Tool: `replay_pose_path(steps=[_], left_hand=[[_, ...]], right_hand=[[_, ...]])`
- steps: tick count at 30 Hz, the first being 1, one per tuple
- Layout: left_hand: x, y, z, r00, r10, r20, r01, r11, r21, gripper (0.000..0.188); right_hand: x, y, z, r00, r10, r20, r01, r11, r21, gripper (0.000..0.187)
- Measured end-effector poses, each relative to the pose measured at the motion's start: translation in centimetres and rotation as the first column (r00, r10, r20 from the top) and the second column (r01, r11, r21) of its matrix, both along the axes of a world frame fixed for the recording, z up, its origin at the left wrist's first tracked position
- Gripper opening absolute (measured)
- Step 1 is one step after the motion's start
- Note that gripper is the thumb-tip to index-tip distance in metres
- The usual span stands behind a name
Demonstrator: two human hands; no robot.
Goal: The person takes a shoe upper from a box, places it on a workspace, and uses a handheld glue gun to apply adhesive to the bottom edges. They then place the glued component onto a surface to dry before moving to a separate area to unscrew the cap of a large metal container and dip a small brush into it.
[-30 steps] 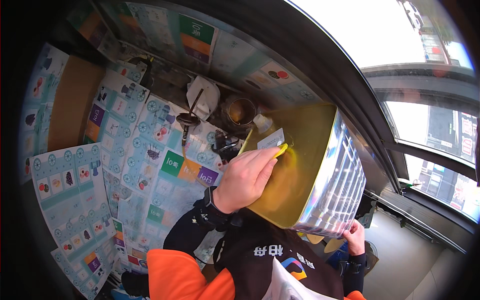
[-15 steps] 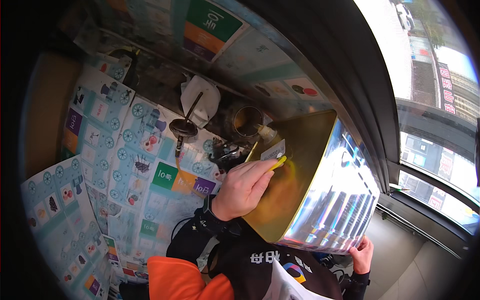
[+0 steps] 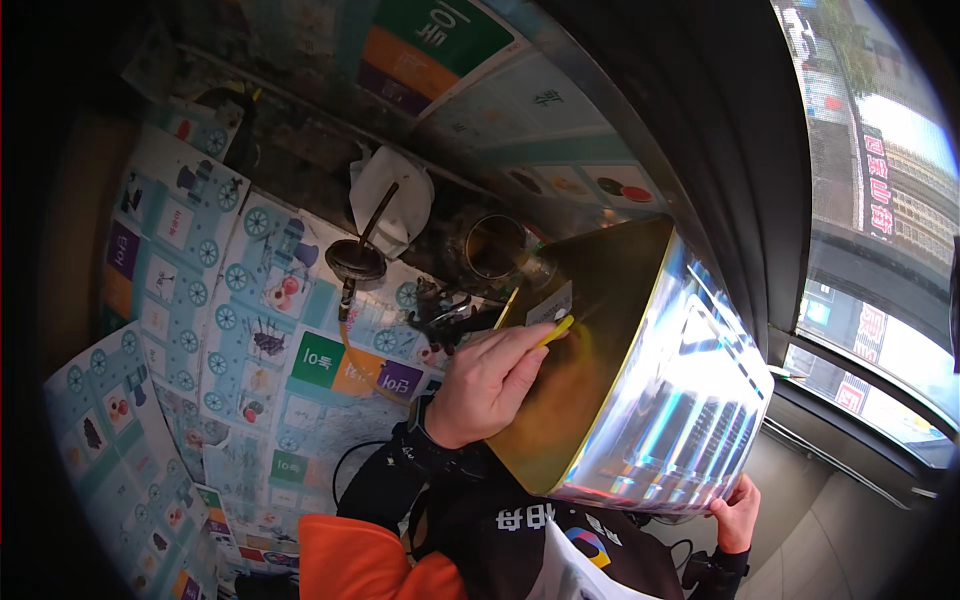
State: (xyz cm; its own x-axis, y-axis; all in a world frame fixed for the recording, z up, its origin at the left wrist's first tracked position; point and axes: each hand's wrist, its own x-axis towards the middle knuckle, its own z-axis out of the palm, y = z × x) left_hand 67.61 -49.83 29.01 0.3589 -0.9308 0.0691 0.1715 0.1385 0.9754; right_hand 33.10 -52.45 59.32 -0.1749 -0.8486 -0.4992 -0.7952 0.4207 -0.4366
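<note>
A large square metal tin [image 3: 665, 400] leans in front of my body, its gold face [image 3: 610, 310] turned toward upper left and its shiny silver side toward the right. My left hand [image 3: 485, 385] is closed in a pinch on a small yellow tool [image 3: 556, 330]; its exact kind is hidden by the fingers. The tool's tip is at the gold face, beside a pale label [image 3: 550, 304]. Under the tin's lower right corner, my right hand [image 3: 736, 513] grips the edge, its fingertips partly hidden behind the tin.
Beyond the tin stand a round dark metal cup [image 3: 495, 246], a white crumpled container [image 3: 392, 200] and a dark round-headed tool [image 3: 356, 260] with a rod. Printed sheets [image 3: 290, 340] cover the surface at left. A dark window frame [image 3: 735, 170] rises close on the right.
The view has shifted slightly, and the surroundings at left appear a little farther left. My left hand keeps the yellow tool at the gold face; my right hand stays on the tin.
</note>
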Motion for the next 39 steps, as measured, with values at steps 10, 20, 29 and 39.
replay_pose_path(steps=[10,20,29,39], left_hand=[[0.2,0.3,-0.1,0.999,0.007,-0.045,-0.007,1.0,0.014,0.025],[0.1,0.7,-0.7,0.997,0.037,-0.063,-0.036,0.999,0.007,0.026],[0.3,0.9,-0.9,0.987,0.049,-0.15,-0.049,0.999,0.002,0.026],[0.4,1.4,-2.1,0.978,0.075,-0.197,-0.073,0.997,0.018,0.026]], right_hand=[[1.0,-0.3,0.8,0.987,0.108,-0.115,-0.112,0.993,-0.03,0.066],[3.1,-0.1,1.5,0.978,0.132,-0.163,-0.143,0.988,-0.06,0.065],[5.3,0.4,2.1,0.976,0.132,-0.171,-0.149,0.985,-0.088,0.067],[8.0,0.9,2.8,0.974,0.132,-0.186,-0.155,0.981,-0.116,0.068]])
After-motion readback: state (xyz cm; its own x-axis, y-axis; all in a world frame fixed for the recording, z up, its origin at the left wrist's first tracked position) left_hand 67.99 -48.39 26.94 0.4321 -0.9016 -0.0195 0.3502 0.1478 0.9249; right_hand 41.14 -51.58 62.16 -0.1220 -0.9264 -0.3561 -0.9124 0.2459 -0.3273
